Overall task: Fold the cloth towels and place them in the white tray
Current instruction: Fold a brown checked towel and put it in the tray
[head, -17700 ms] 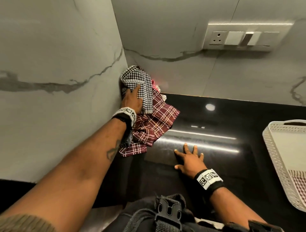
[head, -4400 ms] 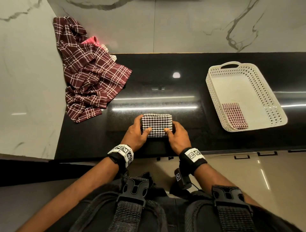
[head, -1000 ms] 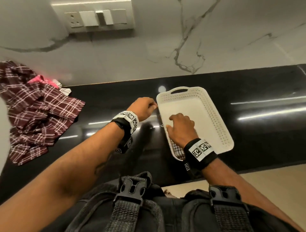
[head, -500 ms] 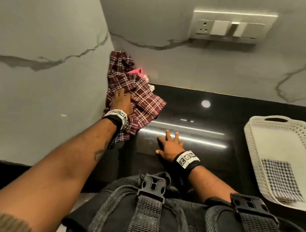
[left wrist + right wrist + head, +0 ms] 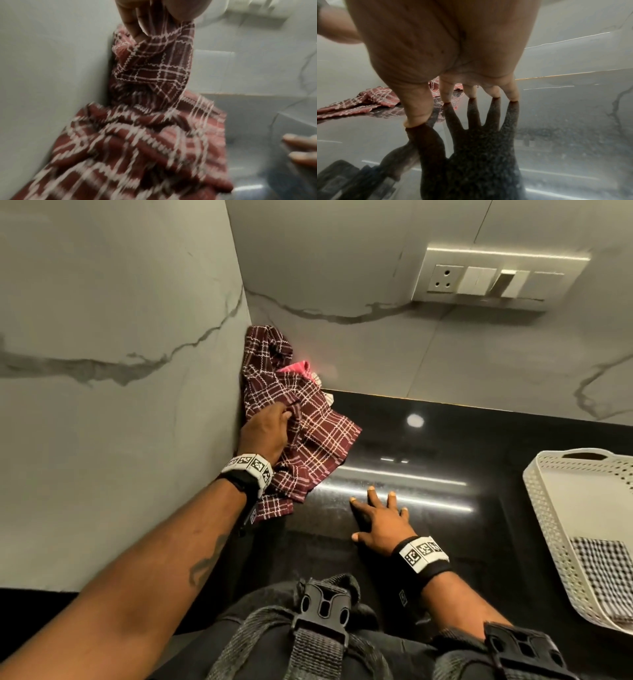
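Note:
A crumpled maroon plaid towel point(image 5: 308, 436) lies in the back left corner of the black counter, against the marble wall. My left hand point(image 5: 270, 429) pinches a bunch of that maroon towel point(image 5: 154, 65) between fingers and thumb. A pink cloth point(image 5: 298, 368) peeks out behind it. My right hand point(image 5: 380, 515) rests flat on the counter with its fingers point(image 5: 447, 93) spread, holding nothing. The white perforated tray point(image 5: 548, 508) stands at the right edge, with a folded black-and-white checked towel point(image 5: 603, 570) inside.
A switch and socket plate point(image 5: 496, 280) sits on the back wall. Marble walls close in the corner at left and behind. The glossy black counter point(image 5: 445, 467) stretches between the towel pile and the tray. A harness buckle point(image 5: 322, 607) shows at the bottom.
My left hand's fingers have closed on a fold of the maroon towel and lifted it slightly. The right hand stays flat on the counter.

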